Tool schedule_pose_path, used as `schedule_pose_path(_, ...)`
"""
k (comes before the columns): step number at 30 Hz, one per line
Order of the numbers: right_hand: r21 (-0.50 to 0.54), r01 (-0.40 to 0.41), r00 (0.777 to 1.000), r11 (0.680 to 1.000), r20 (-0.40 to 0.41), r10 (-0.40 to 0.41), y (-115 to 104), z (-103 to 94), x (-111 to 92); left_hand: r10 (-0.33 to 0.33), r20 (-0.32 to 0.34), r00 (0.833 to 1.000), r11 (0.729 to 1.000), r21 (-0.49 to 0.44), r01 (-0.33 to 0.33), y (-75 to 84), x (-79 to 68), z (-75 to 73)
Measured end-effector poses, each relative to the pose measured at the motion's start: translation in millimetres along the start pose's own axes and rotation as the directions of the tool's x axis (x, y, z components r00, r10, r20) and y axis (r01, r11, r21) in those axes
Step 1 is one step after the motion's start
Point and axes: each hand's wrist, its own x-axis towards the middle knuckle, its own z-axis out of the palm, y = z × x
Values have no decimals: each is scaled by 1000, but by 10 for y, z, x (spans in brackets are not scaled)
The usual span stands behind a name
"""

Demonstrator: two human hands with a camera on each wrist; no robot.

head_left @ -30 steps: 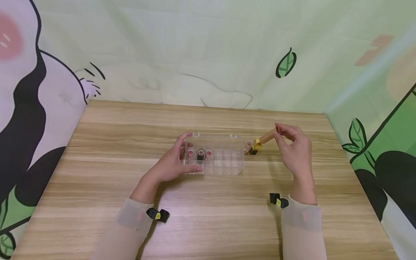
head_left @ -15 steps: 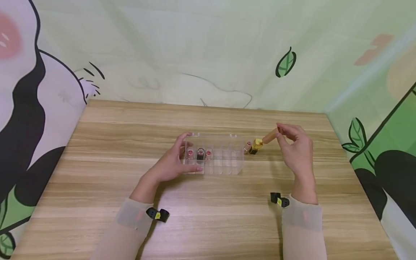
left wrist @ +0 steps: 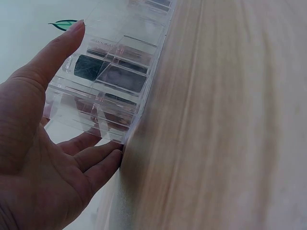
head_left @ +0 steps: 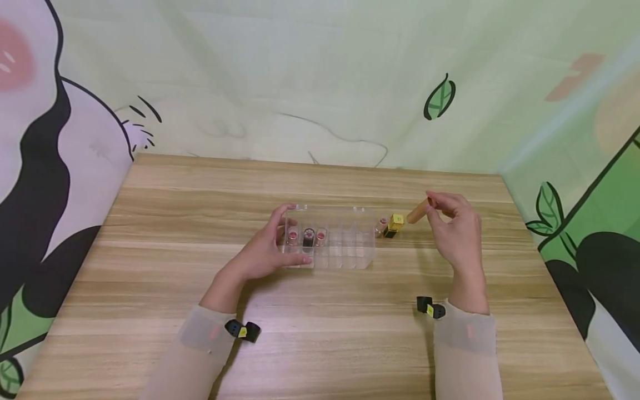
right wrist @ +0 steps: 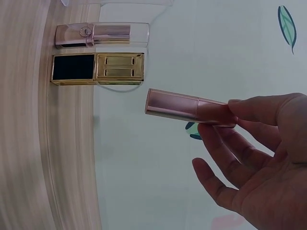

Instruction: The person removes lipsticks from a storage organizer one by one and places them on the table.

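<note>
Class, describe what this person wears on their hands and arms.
The left hand and right hand are ungloved. The left sleeve and right sleeve are beige, each with a greyish cuff band bearing a faint reddish mark. A small black device with a yellow patch sits at each wrist.

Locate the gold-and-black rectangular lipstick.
In the head view, the gold-and-black lipstick stands right of the clear plastic organizer, between a pink transparent-capped lipstick and the right hand.
</note>
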Motion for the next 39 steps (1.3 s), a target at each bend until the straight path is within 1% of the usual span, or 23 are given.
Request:
schedule_pose_path(11, -28, -20, 999, 999, 25, 20, 40, 28, 21, -7, -2, 1000, 1000, 9, 7, -17, 7, -1)
schedule_pose_path(24, -40, -31, 993, 999, 109, 35, 89, 71, 24, -1, -4, 1000, 1000, 16, 1, -17, 0, 9)
schedule_pose_path(30, -53, -20, 991, 998, 132, 27, 119, 101, 31, -7, -6, 1000, 1000, 20, 7, -17, 2, 7)
schedule_pose_path(39, -70, -44, 984, 997, 169, 55, 129, 121, 19, -11, -1, 1000, 1000, 22, 11, 2, -5, -6)
